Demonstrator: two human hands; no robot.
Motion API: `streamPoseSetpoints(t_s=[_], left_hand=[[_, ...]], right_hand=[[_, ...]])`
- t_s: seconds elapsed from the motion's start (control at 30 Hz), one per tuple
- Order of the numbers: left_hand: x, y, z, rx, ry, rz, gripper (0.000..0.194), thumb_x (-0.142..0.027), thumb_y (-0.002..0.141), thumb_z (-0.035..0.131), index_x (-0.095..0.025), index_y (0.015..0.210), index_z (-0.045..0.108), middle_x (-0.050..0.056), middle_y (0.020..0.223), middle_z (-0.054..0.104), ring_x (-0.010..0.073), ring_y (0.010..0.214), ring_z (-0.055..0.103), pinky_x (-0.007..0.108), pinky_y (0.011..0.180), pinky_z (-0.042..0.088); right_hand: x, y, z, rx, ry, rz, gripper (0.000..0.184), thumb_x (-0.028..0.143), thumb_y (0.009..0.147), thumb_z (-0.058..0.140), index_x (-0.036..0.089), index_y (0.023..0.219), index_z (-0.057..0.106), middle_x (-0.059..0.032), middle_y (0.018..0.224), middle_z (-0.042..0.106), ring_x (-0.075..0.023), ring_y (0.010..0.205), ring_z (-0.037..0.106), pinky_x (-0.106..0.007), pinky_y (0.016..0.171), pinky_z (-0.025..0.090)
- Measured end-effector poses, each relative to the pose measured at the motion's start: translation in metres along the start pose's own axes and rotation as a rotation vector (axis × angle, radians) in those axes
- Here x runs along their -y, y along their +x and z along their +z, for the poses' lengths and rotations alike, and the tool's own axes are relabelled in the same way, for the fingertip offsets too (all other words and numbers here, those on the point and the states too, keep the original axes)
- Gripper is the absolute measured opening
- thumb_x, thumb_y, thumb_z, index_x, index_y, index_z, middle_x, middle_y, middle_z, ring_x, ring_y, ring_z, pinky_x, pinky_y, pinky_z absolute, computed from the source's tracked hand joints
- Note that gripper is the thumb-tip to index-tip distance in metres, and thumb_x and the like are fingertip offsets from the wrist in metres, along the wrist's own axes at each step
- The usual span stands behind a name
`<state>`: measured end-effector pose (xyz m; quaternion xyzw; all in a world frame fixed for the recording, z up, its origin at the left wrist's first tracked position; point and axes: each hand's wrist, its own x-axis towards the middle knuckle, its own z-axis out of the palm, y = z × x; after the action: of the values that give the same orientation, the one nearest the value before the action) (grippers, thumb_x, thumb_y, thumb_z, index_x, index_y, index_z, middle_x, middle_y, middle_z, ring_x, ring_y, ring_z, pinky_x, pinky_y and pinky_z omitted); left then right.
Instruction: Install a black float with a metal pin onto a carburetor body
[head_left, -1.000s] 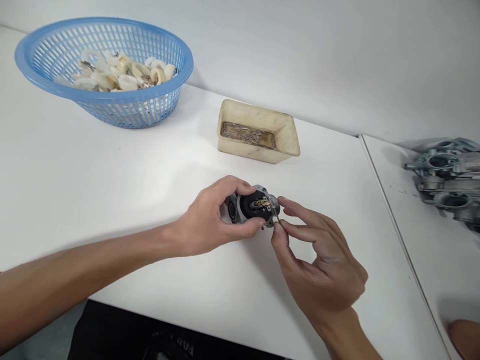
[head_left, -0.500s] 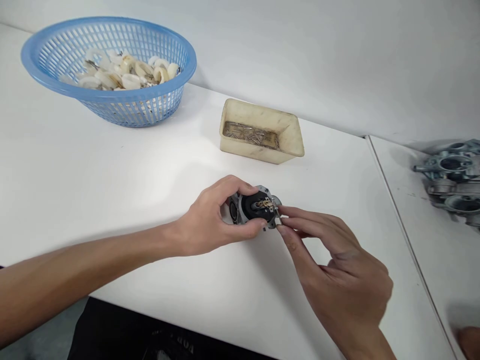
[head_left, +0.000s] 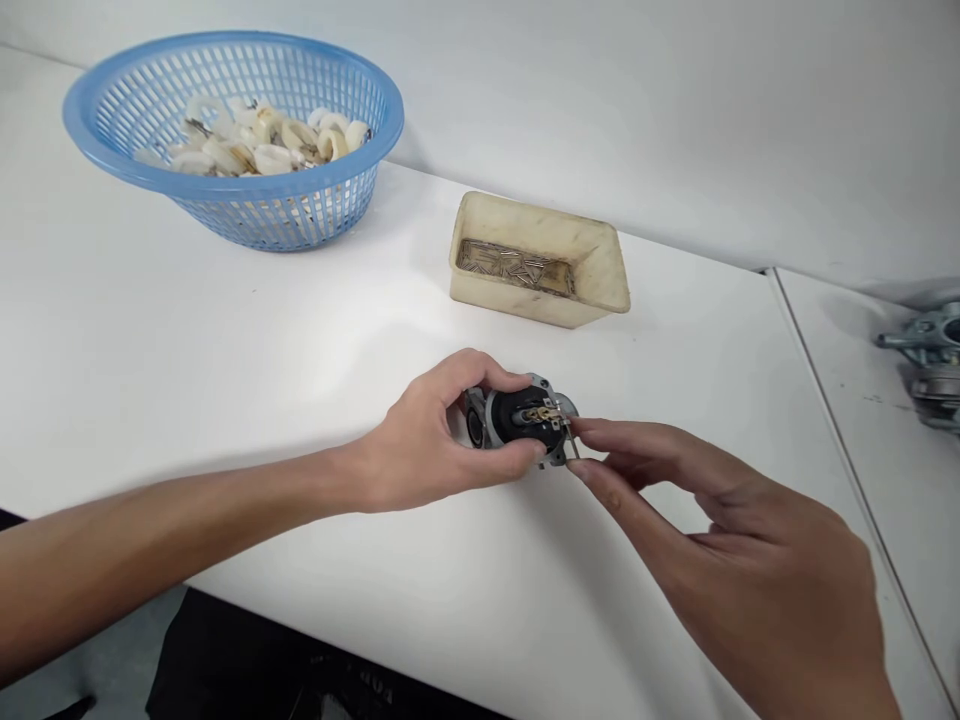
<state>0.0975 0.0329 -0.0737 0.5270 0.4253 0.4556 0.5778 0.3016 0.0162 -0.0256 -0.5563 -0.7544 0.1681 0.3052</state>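
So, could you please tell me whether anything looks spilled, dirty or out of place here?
Only the cream box stands out: its floor looks stained brown, grubby against the white table. The metal pins lie jumbled inside it, none visibly spilled.

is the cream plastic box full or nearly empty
Nearly empty: the cream plastic box has metal pins only along its bottom, walls bare above.

Small gray metal carburetor body (head_left: pixel 493 420), its black inner side (head_left: pixel 511 404) facing up; a thin silver pin (head_left: pixel 574 444) slants at its right end.
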Motion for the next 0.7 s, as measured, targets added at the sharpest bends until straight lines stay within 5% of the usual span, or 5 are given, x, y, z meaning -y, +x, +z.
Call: streamPoseSetpoints(t_s=[0.1,0.17,0.27,0.4,0.7], left_hand=[[0.001,0.000,-0.001,0.014,0.015,0.010,0.036,-0.026,0.076,0.079,-0.022,0.107,0.062,0.001,0.106,0.069,0.0128,0.087,0.063,0.028,0.077,0.049],[0.000,-0.001,-0.002,0.033,0.061,0.060,0.037,-0.025,0.076,0.078,-0.023,0.110,0.064,0.001,0.107,0.069,0.0127,0.089,0.062,0.028,0.079,0.049],[0.000,-0.003,-0.004,0.054,0.138,0.114,0.052,-0.023,0.075,0.079,-0.024,0.123,0.061,0.001,0.114,0.067,0.0132,0.093,0.063,0.028,0.084,0.049],[-0.001,-0.005,-0.004,0.077,0.163,0.066,0.067,-0.023,0.071,0.081,-0.023,0.132,0.053,0.002,0.117,0.067,0.0145,0.095,0.064,0.030,0.089,0.049],[-0.002,-0.003,-0.002,0.099,0.085,0.019,0.050,-0.023,0.073,0.081,-0.020,0.118,0.061,0.002,0.098,0.068,0.0129,0.082,0.060,0.027,0.076,0.050]], right_hand=[[-0.006,0.006,-0.005,0.065,-0.059,-0.077,0.012,0.031,0.090,0.072,0.033,0.101,0.072,0.0041,0.092,0.075,-0.0113,0.059,0.066,-0.020,0.030,0.032],[-0.011,0.009,-0.006,0.125,-0.112,-0.137,0.017,0.036,0.093,0.067,0.031,0.110,0.070,0.0006,0.101,0.074,-0.0121,0.062,0.066,-0.021,0.035,0.040],[-0.019,0.010,-0.006,0.204,-0.160,-0.234,0.036,0.041,0.097,0.061,0.027,0.130,0.061,-0.0059,0.119,0.069,-0.0176,0.085,0.070,-0.028,0.066,0.062],[-0.024,0.009,-0.003,0.268,-0.104,-0.367,0.042,0.033,0.100,0.058,0.026,0.141,0.052,-0.0071,0.133,0.062,-0.0214,0.118,0.063,-0.036,0.101,0.057],[-0.029,0.003,0.000,0.249,0.052,-0.280,0.035,0.030,0.098,0.061,0.032,0.134,0.058,-0.0011,0.132,0.066,-0.0179,0.121,0.063,-0.030,0.102,0.057]])
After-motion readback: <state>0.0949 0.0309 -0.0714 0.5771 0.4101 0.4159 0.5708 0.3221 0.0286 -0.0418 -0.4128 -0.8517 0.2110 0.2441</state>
